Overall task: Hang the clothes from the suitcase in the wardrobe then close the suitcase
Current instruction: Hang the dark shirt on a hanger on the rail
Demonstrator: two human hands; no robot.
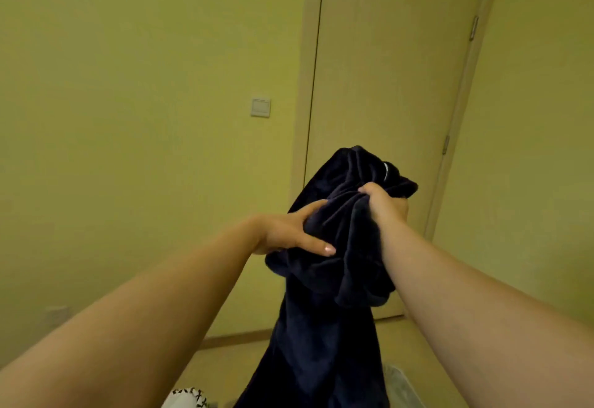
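Both hands hold a dark navy garment (334, 279) up at chest height in front of a closed door (395, 86); wardrobe & suitcase aren't in view. Left hand (286, 234) has its grip closed on a bunched fold at the left side, thumb pressed flat across the fabric. Right hand (384, 205) is fisted tight on the top edge, near a bit of pale trim, maybe a label or neckline, can't tell. Rest of the cloth hangs down towards the floor (225, 362). Step in hand looks like sorting the piece out before hanging. To do it well: find collar/shoulders first, let the bunch drop open w/ a shake, keep one hand pinching a shoulder seam so it doesn't slide. No hanger seen yet, so one is prob. needed. A white patterned item (188, 398) lies at the bottom edge.
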